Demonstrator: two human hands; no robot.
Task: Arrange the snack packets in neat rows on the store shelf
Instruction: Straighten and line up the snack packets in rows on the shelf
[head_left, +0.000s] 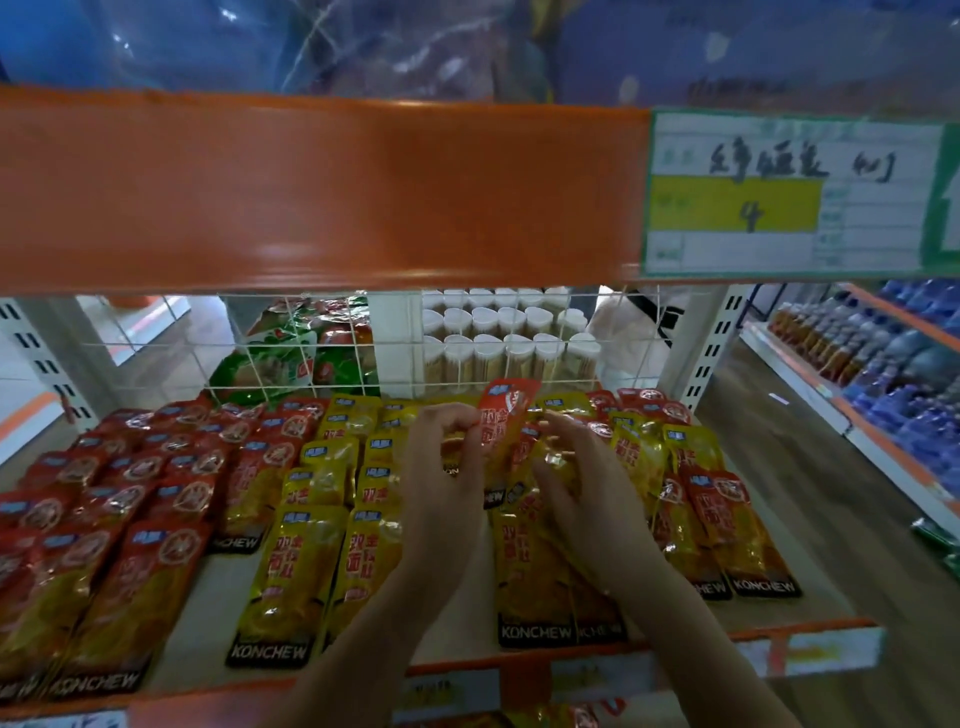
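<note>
Head view: a red snack packet (506, 415) is held up off the shelf (218, 597) near the centre of the frame, pinched at its left edge by the left hand (444, 467). The right hand (582, 488) is at about 4 o'clock from it, fingers bent down into the yellow packets (540, 561) piled underneath; whether anything is actually gripped there can't be told, the foil glare and blur hide it.

What could go wrong, as a guess: the red packet is only nipped by a thin edge, so it could be dropped onto the loose yellow pile and left in the wrong colour group. The pile under the right hand is overlapped and crooked, so a nudge could slide those glossy packs into the tidy yellow row (296, 571) at 8 o'clock or out past the front lip. The red rows (119, 499) at 9 o'clock look settled and could be knocked by a forearm on the way over.

Orientation: the held packet is stood nearly upright, its long axis run from 6 to roughly 12–1 o'clock, top end tipped slightly right, printed face toward the camera. The laid packets are lined front to back, KONCHEW ends toward the viewer.
</note>
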